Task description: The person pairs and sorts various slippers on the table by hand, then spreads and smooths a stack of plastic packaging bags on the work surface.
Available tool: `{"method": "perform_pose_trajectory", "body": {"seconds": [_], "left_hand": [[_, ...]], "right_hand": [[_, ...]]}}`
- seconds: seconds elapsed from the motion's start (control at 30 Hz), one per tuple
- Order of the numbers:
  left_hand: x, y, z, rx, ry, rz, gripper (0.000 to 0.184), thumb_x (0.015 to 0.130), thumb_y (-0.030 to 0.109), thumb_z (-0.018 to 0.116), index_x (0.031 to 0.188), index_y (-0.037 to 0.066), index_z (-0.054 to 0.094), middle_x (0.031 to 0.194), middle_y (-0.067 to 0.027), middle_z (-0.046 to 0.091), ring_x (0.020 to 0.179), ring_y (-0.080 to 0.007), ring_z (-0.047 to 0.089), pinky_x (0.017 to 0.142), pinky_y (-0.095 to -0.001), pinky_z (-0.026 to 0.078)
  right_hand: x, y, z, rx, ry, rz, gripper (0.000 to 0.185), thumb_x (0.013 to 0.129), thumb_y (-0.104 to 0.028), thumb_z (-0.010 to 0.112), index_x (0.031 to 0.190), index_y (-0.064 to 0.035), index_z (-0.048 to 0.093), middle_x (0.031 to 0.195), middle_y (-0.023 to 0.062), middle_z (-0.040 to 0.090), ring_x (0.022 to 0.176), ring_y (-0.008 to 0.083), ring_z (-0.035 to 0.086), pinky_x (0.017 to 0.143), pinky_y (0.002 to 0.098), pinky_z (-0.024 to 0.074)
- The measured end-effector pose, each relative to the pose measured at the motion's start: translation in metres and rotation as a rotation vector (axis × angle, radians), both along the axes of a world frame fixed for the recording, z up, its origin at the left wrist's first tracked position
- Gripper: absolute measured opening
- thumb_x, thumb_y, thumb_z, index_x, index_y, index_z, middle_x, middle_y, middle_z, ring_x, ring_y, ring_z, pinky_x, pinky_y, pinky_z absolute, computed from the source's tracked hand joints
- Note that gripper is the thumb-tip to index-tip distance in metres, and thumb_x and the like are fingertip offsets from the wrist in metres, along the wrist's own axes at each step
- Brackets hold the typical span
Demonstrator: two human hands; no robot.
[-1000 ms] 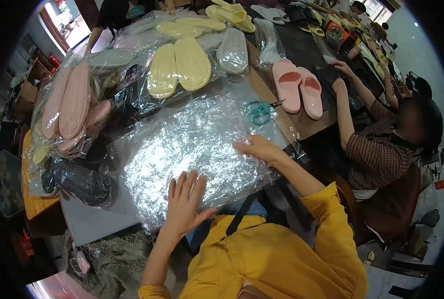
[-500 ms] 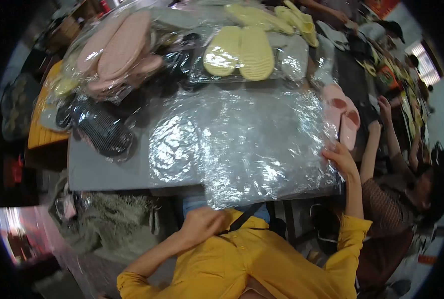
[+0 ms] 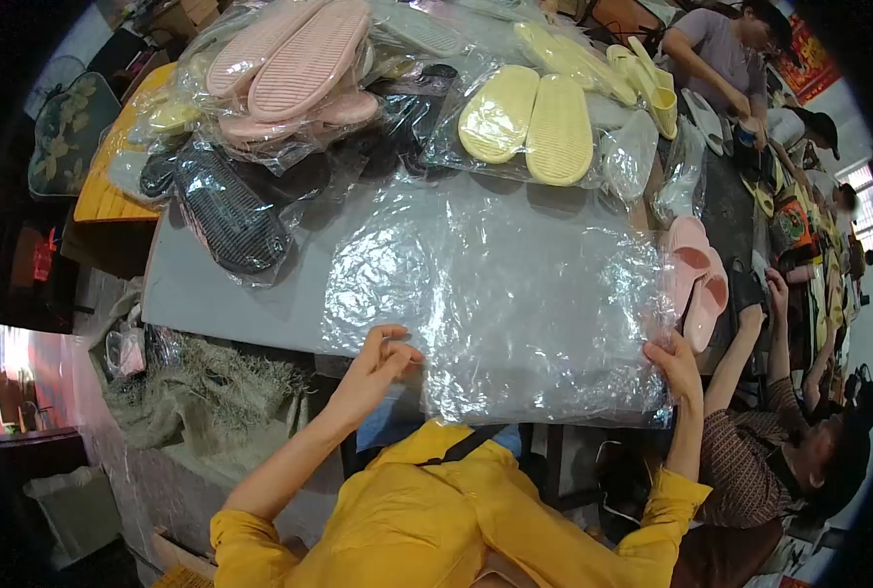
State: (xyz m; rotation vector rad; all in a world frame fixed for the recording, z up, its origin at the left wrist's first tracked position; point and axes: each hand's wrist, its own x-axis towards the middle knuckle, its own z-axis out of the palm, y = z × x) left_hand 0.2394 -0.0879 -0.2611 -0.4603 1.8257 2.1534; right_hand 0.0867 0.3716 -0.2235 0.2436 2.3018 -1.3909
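Observation:
A clear plastic bag lies flat over the table's front edge, wrinkled and shiny. My right hand grips its right edge, thumb on top and the other fingers partly hidden. Just off the bag's left edge is my left hand, fingers bent and apart, with nothing visible in it. More clear plastic film spreads on the table beyond that hand. A pair of pink slippers rests close to the bag's right side, above my right hand.
Bagged pink slippers, yellow slippers and a black slipper are piled along the table's far and left sides. A co-worker sits at the right. A sack stands below the left edge.
My left hand has risen from my waist to beside the bag's left edge, and its fingers have spread. My right hand still holds the bag's right edge. The camera view has shifted.

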Motion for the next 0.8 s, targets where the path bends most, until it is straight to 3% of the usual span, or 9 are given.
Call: {"method": "perform_pose_trajectory", "body": {"seconds": [0.13, 0.23, 0.3, 0.47, 0.63, 0.73, 0.8], "left_hand": [[-0.012, 0.014, 0.021, 0.188, -0.177, 0.216, 0.035, 0.097, 0.015, 0.053, 0.129, 0.007, 0.04, 0.086, 0.0028, 0.047, 0.08, -0.0074, 0.046, 0.073, -0.0241, 0.041], [-0.02, 0.011, 0.026, 0.218, -0.082, 0.3, 0.035, 0.096, 0.014, 0.054, 0.129, 0.009, 0.042, 0.092, 0.0019, 0.048, 0.082, -0.0064, 0.046, 0.071, -0.0226, 0.04], [-0.032, 0.008, 0.038, 0.184, -0.097, 0.386, 0.039, 0.096, 0.016, 0.054, 0.132, 0.011, 0.04, 0.1, -0.0003, 0.051, 0.088, -0.007, 0.05, 0.071, -0.0214, 0.045], [-0.048, -0.01, 0.066, 0.417, -0.226, 0.249, 0.031, 0.098, 0.017, 0.048, 0.127, 0.007, 0.05, 0.109, -0.0085, 0.059, 0.093, -0.015, 0.061, 0.08, -0.0299, 0.054], [-0.06, -0.054, 0.057, 0.099, -0.009, 0.301, 0.026, 0.099, 0.018, 0.046, 0.119, 0.006, 0.058, 0.104, -0.0062, 0.063, 0.08, -0.012, 0.061, 0.068, -0.0241, 0.052], [-0.073, -0.099, 0.037, -0.044, 0.032, 0.215, 0.03, 0.099, 0.021, 0.049, 0.125, 0.007, 0.054, 0.098, -0.0029, 0.062, 0.074, -0.0089, 0.055, 0.062, -0.021, 0.045], [-0.073, -0.103, 0.012, -0.069, -0.008, 0.326, 0.036, 0.098, 0.023, 0.051, 0.131, 0.009, 0.049, 0.095, -0.0006, 0.06, 0.072, -0.0082, 0.052, 0.062, -0.02, 0.041]], "right_hand": [[0.008, -0.002, 0.0, -0.153, -0.041, -0.068, 0.034, 0.083, -0.009, 0.069, 0.115, -0.0039, 0.058, 0.089, -0.0014, 0.061, 0.075, 0.0086, 0.056, 0.065, 0.0218, 0.0437], [0.012, -0.012, 0.011, -0.232, -0.037, -0.081, 0.036, 0.084, -0.008, 0.068, 0.118, -0.004, 0.057, 0.092, -0.0007, 0.062, 0.076, 0.0088, 0.057, 0.067, 0.0222, 0.0446], [0.015, -0.021, 0.025, -0.188, 0.02, -0.068, 0.035, 0.083, -0.01, 0.069, 0.116, -0.0034, 0.058, 0.091, -0.0007, 0.062, 0.076, 0.0083, 0.057, 0.067, 0.0221, 0.0444], [0.023, -0.044, 0.034, -0.213, 0.078, -0.11, 0.029, 0.082, -0.016, 0.071, 0.105, -0.0038, 0.06, 0.084, -0.0026, 0.061, 0.074, 0.0074, 0.056, 0.065, 0.0214, 0.0411], [0.035, -0.078, 0.031, -0.181, 0.192, -0.122, 0.023, 0.083, -0.009, 0.068, 0.104, -0.0037, 0.06, 0.084, -0.0006, 0.062, 0.073, 0.0077, 0.055, 0.067, 0.0221, 0.042], [0.033, -0.097, 0.012, -0.212, 0.136, -0.059, 0.023, 0.085, -0.008, 0.068, 0.106, -0.0031, 0.059, 0.084, -0.0003, 0.062, 0.074, 0.0076, 0.055, 0.067, 0.0225, 0.0427], [0.033, -0.108, -0.022, -0.228, 0.141, -0.102, 0.023, 0.086, -0.008, 0.068, 0.106, -0.0031, 0.058, 0.085, -0.0005, 0.061, 0.074, 0.0073, 0.055, 0.066, 0.0222, 0.0429]]}}
